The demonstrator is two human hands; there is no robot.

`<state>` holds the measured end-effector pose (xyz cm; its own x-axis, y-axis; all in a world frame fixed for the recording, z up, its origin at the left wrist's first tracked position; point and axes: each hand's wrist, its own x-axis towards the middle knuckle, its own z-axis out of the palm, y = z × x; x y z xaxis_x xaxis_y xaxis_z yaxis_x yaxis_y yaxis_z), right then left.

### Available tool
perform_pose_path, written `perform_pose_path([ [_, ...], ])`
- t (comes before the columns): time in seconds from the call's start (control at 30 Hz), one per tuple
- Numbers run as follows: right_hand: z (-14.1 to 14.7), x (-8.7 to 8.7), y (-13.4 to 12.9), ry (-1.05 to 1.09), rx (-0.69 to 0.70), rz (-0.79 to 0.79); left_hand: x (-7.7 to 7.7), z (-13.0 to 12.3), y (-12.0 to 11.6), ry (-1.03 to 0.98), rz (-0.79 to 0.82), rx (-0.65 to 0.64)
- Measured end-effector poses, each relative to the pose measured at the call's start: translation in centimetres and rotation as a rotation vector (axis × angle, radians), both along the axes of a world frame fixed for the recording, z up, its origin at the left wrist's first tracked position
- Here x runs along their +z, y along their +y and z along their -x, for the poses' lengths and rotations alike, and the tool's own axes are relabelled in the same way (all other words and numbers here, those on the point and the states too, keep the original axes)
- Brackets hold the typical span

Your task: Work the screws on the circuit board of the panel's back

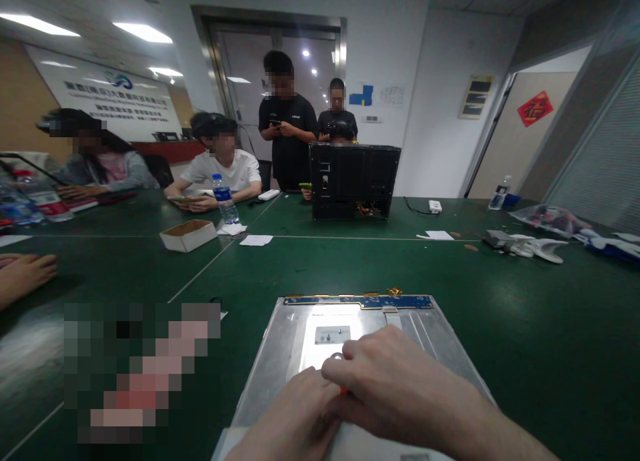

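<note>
While both hands meet over the near half of a flat silver metal panel (280, 354), the fingers of the left hand (307, 408) and right hand (387, 374) are curled together, the right partly over the left. A small orange-red item (344, 390) shows between them, mostly hidden; cannot tell which hand grips it, or how firmly.

Panel position: on the dark green table (525, 341), directly before the wearer. Clock readings from panel centre, 12 being the far side. A narrow blue circuit board (400, 302) lies along its 12 o'clock edge; a pale flat ribbon cable (393, 318) runs from the board towards the right hand.

Surroundings: black boxy metal case (355, 181), upright, 12 o'clock; open white cardboard box (186, 238), 10 o'clock; blue-capped clear plastic bottle (226, 201), 11 o'clock; clear plastic bag (547, 219), contents unclear, 2 o'clock.
</note>
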<state>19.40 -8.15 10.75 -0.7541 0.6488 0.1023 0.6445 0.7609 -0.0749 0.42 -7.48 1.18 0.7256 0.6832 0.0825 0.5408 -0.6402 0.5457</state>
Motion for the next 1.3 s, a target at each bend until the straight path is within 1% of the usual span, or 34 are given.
perform_pose_path([
  [0.2,0.2,0.8,-0.3,0.012,0.003,0.011,-0.5,0.0,0.0,0.071,0.009,0.046],
  [0.33,0.0,0.5,-0.3,0.016,0.004,0.016,-0.2,-0.1,0.0,0.011,0.004,0.011],
  [0.43,0.0,0.1,-0.1,-0.006,-0.027,0.008,-0.1,0.0,0.1,0.010,0.019,-0.010],
  [0.53,0.1,0.1,0.0,-0.020,-0.049,-0.011,-0.4,0.2,0.3,0.034,0.024,-0.007],
  [0.7,0.1,0.6,-0.2,0.005,-0.011,0.003,-1.1,0.4,0.2,0.078,0.007,0.032],
  [0.83,0.0,0.8,-0.3,0.004,-0.002,0.016,-0.9,0.2,0.0,0.093,-0.008,0.033],
  [1.03,0.2,0.4,-0.1,-0.015,-0.041,-0.013,-0.3,0.0,0.0,0.058,-0.029,0.020],
  [1.17,0.3,0.7,-0.1,0.000,-0.018,-0.002,-0.4,0.1,0.2,0.082,0.007,0.037],
  [1.3,0.2,1.0,-0.3,0.013,0.012,0.035,-0.6,0.1,0.2,0.061,0.015,0.020],
])
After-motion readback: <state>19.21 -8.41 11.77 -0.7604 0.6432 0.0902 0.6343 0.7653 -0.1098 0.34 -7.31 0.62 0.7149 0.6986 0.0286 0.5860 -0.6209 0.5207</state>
